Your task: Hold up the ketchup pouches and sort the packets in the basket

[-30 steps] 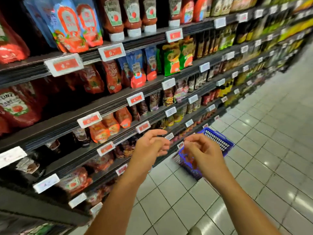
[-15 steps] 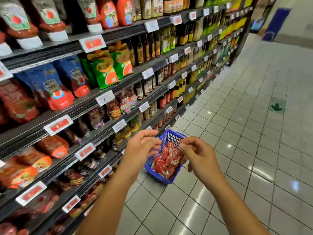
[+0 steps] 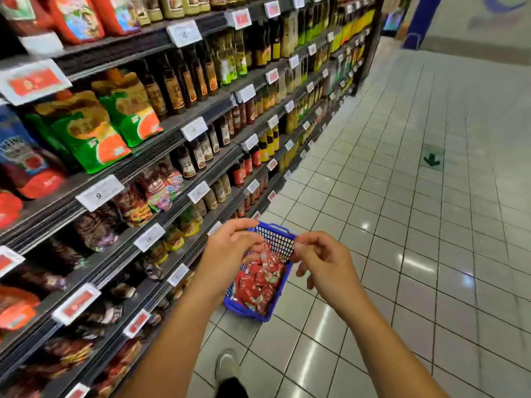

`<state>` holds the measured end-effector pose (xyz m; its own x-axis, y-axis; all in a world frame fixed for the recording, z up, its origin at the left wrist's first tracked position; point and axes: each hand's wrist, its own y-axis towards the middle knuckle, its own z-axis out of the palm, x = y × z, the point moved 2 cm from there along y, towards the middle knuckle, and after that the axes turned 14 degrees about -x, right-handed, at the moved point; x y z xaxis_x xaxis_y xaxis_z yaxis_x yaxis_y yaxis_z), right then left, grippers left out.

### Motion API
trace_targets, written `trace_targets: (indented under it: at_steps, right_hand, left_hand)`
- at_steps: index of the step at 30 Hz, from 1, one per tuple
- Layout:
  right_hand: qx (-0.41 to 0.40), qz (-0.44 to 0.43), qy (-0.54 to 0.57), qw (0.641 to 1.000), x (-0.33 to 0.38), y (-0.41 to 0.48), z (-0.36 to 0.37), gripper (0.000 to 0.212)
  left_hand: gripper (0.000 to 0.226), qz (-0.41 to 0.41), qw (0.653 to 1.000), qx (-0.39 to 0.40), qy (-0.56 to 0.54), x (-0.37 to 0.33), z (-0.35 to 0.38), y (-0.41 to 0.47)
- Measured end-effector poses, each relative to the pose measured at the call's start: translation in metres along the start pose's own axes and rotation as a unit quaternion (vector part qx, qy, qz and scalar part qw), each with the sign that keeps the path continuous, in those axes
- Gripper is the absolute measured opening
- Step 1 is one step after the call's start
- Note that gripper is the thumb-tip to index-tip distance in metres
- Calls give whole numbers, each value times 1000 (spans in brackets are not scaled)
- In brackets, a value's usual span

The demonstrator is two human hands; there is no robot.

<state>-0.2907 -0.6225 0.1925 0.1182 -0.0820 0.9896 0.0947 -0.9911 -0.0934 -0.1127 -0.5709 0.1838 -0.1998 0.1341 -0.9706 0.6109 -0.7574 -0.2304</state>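
My left hand [image 3: 230, 248] and my right hand [image 3: 324, 262] hover side by side in front of me, fingers loosely curled, with nothing visible in either. Below and between them a blue plastic mesh basket [image 3: 275, 239] stands on the tiled floor against the foot of the shelving. It is full of small red sachets [image 3: 258, 282]. My left hand's fingers overlap the basket's near left rim in the view. My right thumb and forefinger sit close together at the basket's right edge.
Long store shelves [image 3: 172, 130] run along the left, stocked with sauce bottles [image 3: 198, 79], green pouches [image 3: 86, 136] and red pouches, with price tags on the edges. White floor tiles stretch to the right, marked with a green arrow [image 3: 432, 160]. My shoe [image 3: 227, 366] shows below.
The view has swung right along the aisle and the blue basket has come fully into sight between my hands. Both hands stay raised in front, close together.
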Motion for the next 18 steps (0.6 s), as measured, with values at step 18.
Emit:
trace_targets:
  at_steps: [18]
  right_hand:
    - [-57,120,-70,989,-72,172,92,12]
  left_hand:
    - [22,-108,991,30,68,56,5,238]
